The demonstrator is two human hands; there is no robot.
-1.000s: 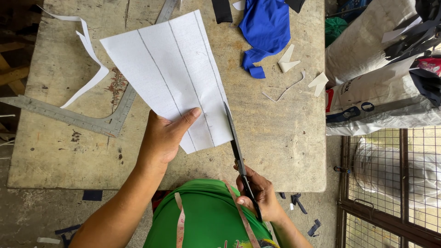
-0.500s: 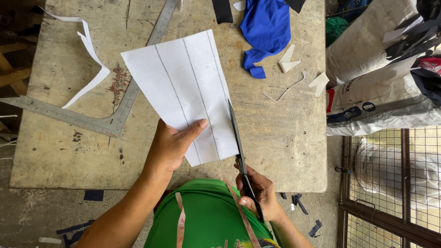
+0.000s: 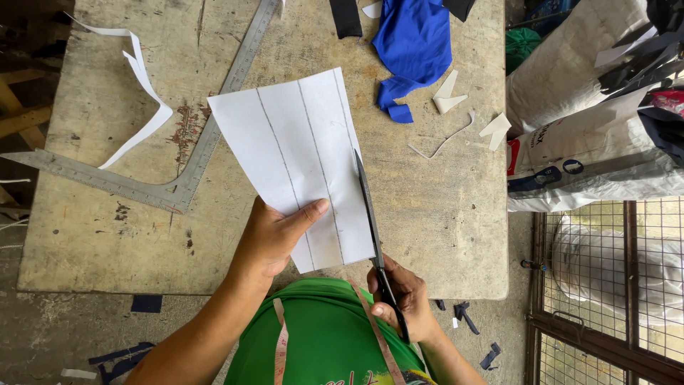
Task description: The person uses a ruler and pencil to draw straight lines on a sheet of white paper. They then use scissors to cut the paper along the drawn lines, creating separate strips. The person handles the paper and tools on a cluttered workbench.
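The white sheet, ruled with three grey lines, is held just above the table, near its front edge, tilted so its narrow end points at the person. The left hand grips that near end: the thumb lies flat on top, pointing right, and the other fingers are hidden beneath the sheet, so it is pinched between them. Along the sheet's right edge run the scissors, blades nearly closed, tip pointing away, lying beside the rightmost line. The right hand holds the black handles below the table's edge, fingers curled shut around them.

Left of the sheet lies a metal square, one arm reaching up the table, the other off to the left. Beyond it curls a white strip. At the far edge sits blue cloth, with small white offcuts just right of it. White sacks stand to the right of the table, above a wire cage. A tape measure hangs over the green shirt.
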